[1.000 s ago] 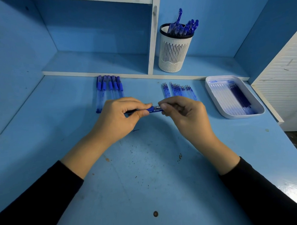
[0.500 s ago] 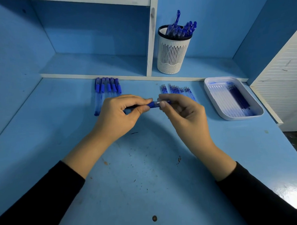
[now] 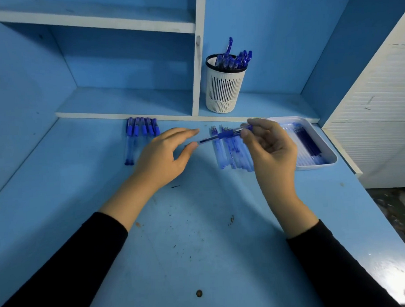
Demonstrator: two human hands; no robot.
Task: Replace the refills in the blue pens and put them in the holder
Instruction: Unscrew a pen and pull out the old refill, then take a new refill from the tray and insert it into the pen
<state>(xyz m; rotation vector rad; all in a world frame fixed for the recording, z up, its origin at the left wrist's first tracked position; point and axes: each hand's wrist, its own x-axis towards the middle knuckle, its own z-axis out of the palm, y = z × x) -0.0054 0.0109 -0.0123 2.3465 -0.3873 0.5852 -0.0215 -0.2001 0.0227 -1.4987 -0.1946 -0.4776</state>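
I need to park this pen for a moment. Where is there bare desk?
Bare: the desk front between the two sleeves, the stretch left of the pen row toward the side wall, and the shelf bay left of the holder. Crowded: the back strip from pen row through the loose clear tubes to the tray.

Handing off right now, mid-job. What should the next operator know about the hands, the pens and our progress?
Right hand: pinches one blue pen above the desk.
Left hand: open, fingertips near the pen's end, not gripping.
Holder on the shelf already has several pens.
Row of pens lies on the desk at left, loose refills in the middle, tray with more refills at right.
Left to do: likely drop the held pen in the holder, then refill the row.
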